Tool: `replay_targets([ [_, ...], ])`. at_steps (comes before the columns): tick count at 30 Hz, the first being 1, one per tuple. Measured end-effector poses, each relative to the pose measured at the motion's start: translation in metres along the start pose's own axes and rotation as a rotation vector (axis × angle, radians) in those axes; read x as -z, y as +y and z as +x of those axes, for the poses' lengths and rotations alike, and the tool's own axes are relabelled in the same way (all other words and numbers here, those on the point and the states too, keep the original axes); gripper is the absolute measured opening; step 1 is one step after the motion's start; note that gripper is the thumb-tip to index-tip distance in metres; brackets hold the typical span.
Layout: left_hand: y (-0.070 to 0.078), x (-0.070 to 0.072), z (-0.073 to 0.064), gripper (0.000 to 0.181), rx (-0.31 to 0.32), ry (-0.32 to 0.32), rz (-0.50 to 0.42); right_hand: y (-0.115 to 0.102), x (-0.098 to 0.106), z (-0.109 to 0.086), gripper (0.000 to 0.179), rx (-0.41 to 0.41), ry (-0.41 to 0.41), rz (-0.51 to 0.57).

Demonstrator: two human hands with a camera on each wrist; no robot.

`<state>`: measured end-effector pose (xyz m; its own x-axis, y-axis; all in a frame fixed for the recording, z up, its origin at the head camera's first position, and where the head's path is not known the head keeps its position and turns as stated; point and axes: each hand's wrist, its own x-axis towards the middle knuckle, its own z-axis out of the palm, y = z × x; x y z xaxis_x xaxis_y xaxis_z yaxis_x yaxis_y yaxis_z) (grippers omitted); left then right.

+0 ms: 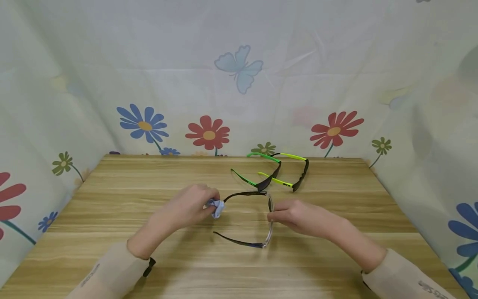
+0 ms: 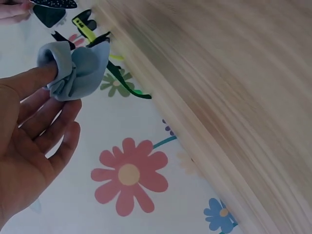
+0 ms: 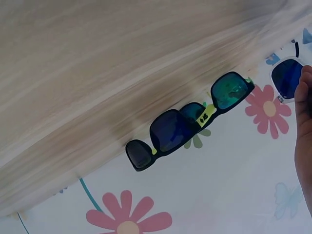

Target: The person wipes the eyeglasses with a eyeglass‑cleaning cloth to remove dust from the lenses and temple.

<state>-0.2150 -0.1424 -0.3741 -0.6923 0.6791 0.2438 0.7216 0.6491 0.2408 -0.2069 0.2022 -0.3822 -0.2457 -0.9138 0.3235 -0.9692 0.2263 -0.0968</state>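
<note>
My left hand [image 1: 192,205] pinches a crumpled light blue cloth [image 1: 217,209] between thumb and fingers. The cloth sits at the tip of one black temple of a pair of sunglasses [image 1: 246,194] with a clear front frame. In the left wrist view the bunched cloth [image 2: 80,73] hides that tip. My right hand [image 1: 302,216] pinches the middle of the front frame, covering part of the lenses. Both temples are unfolded and point left. The right wrist view catches one dark blue lens [image 3: 286,78] beside the right hand [image 3: 303,131].
Behind the held pair, sunglasses with green temples [image 1: 269,182] and sunglasses with yellow temples [image 1: 301,178] lie unfolded and overlapping on the wooden table [image 1: 149,174]. A flower-printed curtain [image 1: 168,74] hangs along the table's back and sides.
</note>
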Motion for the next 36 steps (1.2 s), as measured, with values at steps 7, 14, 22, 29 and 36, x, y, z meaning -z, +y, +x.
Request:
replay_targets([
  [7, 0.006, -0.004, 0.01, 0.021, -0.024, 0.081, 0.042, -0.004, -0.008, 0.005, 0.03, 0.005, -0.042, 0.004],
  [14, 0.013, -0.008, 0.02, 0.021, -0.022, 0.122, 0.055, -0.011, -0.013, 0.013, 0.029, 0.064, -0.043, -0.041],
  [22, 0.02, -0.014, 0.028, 0.021, -0.061, 0.17, 0.076, -0.019, -0.016, 0.022, 0.029, 0.085, -0.062, -0.072],
  [29, 0.027, -0.018, 0.032, 0.02, -0.075, 0.128, 0.078, -0.023, -0.015, 0.03, 0.03, 0.117, -0.052, -0.109],
  [36, 0.029, -0.021, 0.035, 0.019, -0.05, 0.097, 0.074, -0.025, -0.016, 0.036, 0.031, 0.129, -0.077, -0.156],
])
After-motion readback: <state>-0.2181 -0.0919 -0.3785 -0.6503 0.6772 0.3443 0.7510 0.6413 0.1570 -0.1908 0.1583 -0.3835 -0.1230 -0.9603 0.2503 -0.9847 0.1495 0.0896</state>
